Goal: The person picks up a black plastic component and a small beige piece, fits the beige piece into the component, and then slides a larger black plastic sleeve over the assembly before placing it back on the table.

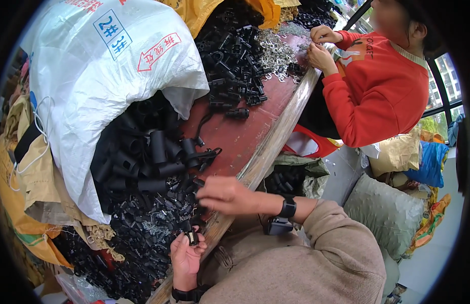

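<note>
Upper left of the frame: large white woven sack [93,91], lying on its side, mouth gaping toward centre, spilling black plastic tubes [144,162] onto a red-brown tabletop [240,137]. Below the mouth, lower left: deep heap of small black plastic parts [139,238] running to the table's wooden edge. Top centre: yellow sack [199,12] behind a second pile of black parts [232,55], bright metal clips [273,53] just beside it. Below the table edge, centre right: open grey-green bag [306,175] holding more black pieces.

Lower centre: left hand [185,256], fingers curled, pinching a small black clip [192,235] at the fingertips, just beside the heap. Above it: right hand [222,195], loosely open, fingertips down on the heap, nothing clearly gripped. Upper right: another person in a red sweater [382,86], both hands at the metal clips
</note>
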Demonstrator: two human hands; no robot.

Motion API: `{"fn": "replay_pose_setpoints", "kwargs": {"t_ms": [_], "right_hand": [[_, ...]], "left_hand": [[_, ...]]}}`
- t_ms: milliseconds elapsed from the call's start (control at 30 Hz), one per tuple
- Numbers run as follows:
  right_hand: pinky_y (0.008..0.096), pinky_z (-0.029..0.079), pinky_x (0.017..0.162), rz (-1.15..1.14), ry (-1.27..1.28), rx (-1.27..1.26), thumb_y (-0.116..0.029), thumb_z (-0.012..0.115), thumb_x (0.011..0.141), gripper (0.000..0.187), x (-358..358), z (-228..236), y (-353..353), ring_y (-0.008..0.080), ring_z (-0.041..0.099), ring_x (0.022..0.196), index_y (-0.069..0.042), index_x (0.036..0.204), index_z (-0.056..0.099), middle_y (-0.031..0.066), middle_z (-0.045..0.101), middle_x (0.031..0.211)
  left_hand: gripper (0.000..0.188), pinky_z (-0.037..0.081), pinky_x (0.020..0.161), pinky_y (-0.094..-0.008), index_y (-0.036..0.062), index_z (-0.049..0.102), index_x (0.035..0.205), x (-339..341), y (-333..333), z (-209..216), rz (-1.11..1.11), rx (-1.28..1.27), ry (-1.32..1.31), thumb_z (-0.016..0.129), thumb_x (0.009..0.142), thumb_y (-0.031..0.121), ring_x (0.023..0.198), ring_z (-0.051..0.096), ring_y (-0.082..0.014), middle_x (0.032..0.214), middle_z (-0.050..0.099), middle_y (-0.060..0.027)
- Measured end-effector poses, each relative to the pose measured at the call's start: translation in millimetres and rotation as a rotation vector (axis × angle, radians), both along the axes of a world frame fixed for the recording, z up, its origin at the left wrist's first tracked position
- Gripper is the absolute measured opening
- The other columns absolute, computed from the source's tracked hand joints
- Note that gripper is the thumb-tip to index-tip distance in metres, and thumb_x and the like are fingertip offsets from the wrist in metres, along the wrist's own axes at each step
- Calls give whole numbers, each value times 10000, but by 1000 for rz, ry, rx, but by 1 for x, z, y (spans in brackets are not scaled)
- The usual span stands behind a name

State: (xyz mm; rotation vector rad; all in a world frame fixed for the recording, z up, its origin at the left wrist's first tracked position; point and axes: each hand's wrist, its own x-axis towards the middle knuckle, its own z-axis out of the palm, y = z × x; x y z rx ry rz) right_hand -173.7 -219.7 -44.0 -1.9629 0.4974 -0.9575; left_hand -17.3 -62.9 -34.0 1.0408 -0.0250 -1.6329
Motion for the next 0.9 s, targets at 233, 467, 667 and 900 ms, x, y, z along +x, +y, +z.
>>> {"fn": "replay_pose_setpoints", "kwargs": {"t_ms": [233,467,667,900], "right_hand": [[315,420,553,-204,132,-65,-26,595,714,139,-17,-1,-30,247,518,644,-25,849,558,91,495,693],[321,424,562,-255,161,-172,-31,612,684,187,-11,-6,-34,245,516,673,-25,859,545,95,495,781],[332,421,593,-322,205,-184,-57,628,674,220,-8,-5,-37,252,515,707,-40,876,542,93,485,853],[351,404,683,-305,298,-375,-100,629,677,219,1,12,-49,268,520,773,-72,879,551,87,502,867]], "left_hand": [[343,448,507,-205,-86,443,1076,0,-3,-2,-20,19,-16,477,832,154,620,548,-186,816,560,-151],[387,447,542,-222,-36,389,1150,0,-5,-4,-36,-8,-5,489,823,145,657,552,-196,842,553,-162],[329,483,578,-238,-7,404,1096,1,-6,-6,-39,-35,36,502,820,144,675,570,-203,867,555,-176],[308,467,568,-243,-23,411,1062,5,1,-7,-58,-50,-2,495,832,165,684,547,-195,869,543,-162]]}}
